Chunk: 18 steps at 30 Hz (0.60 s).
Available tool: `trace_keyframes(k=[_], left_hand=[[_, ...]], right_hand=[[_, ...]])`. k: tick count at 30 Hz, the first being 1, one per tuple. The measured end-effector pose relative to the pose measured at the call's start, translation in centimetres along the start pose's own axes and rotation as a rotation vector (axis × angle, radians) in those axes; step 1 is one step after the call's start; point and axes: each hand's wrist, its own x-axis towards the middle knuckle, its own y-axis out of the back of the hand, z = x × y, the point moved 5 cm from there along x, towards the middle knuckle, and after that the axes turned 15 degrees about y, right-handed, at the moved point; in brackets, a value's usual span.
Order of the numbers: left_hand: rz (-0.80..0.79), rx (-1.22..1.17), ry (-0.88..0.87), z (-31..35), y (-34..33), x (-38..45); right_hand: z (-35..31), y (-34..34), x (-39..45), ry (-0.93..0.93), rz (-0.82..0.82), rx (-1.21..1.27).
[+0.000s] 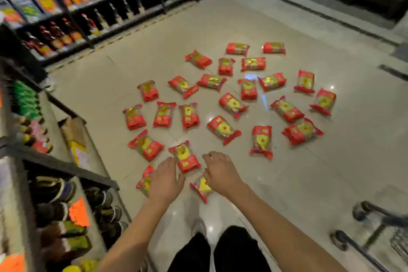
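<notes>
Several red and yellow snack packets lie scattered flat on the shiny tiled floor (331,172). The nearest packet (185,157) sits between my two hands. My left hand (165,180) reaches down beside it with relaxed fingers and holds nothing; it partly covers another packet (144,180) at its left. My right hand (220,172) hangs over a third packet (202,187), fingers loosely curled, not gripping anything that I can see. My legs in dark trousers show at the bottom.
Shelves (72,170) with bottles, packets and orange price tags stand along the left. A second dark shelving unit (106,6) with bottles runs along the back left. A shopping trolley (379,234) with wheels stands at the bottom right. A dark doorway is at the top right.
</notes>
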Motion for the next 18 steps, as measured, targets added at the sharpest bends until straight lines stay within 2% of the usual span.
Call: trace_keyframes(k=[2, 5, 8, 11, 13, 16, 18], left_hand=[[-0.041, -0.066, 0.039, 0.2, -0.4, 3.3], [-0.132, -0.029, 0.065, 0.3, -3.3, 8.3], [-0.233, -0.059, 0.086, -0.4, -9.0, 11.5], [-0.268, -0.069, 0.106, -2.2, -16.7, 15.7], [-0.273, -0.050, 0.093, -3.3, -22.4, 19.4], [-0.280, -0.060, 0.084, -5.0, -31.3, 25.6], [-0.303, -0.067, 0.121, -7.1, -38.2, 29.6]], right_hand=[[1.4, -1.1, 2.6, -0.054, 0.028, 0.076], [4.5, -4.6, 6.4, -0.131, -0.009, 0.119], [8.8, -12.0, 9.6, -0.205, -0.046, 0.200], [11.8, -17.1, 12.3, -0.318, -0.141, 0.365], [14.3, -21.2, 14.1, -0.332, -0.092, 0.469], [19.0, -29.2, 15.4, -0.526, 0.020, 0.671], [22.0, -35.9, 16.4, -0.607, 0.030, 0.754]])
